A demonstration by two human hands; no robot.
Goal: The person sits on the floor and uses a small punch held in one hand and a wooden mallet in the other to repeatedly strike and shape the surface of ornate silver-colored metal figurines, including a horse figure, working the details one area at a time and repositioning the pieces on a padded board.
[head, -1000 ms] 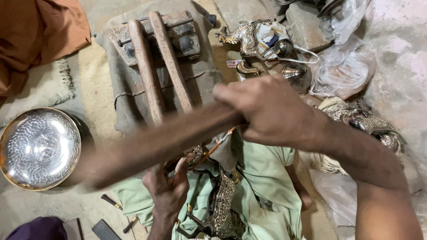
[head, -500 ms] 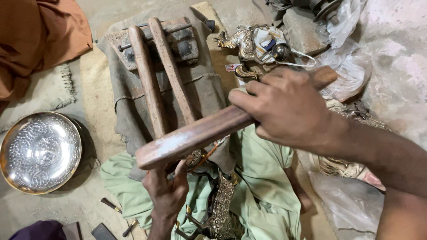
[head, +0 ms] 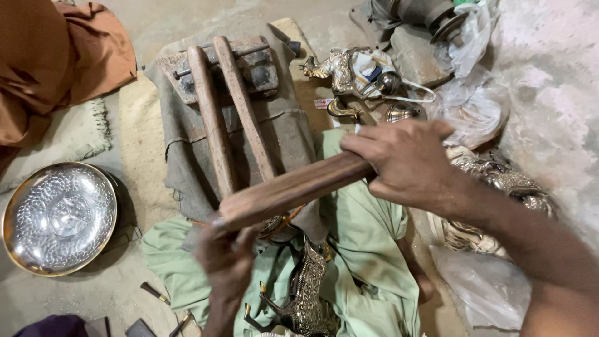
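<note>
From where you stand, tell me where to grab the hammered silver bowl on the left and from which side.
Take the bowl by its brass-coloured rim, probably from its near or right edge. It sits mouth up on the floor, so the thin raised rim is the only graspable part; cloth crowds its far side.

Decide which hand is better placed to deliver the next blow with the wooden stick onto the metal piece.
Right. The right hand already grips the wooden stick, whose far end sits just above the ornate metal figure. The left hand is low beside that figure, apparently steadying it.
</note>
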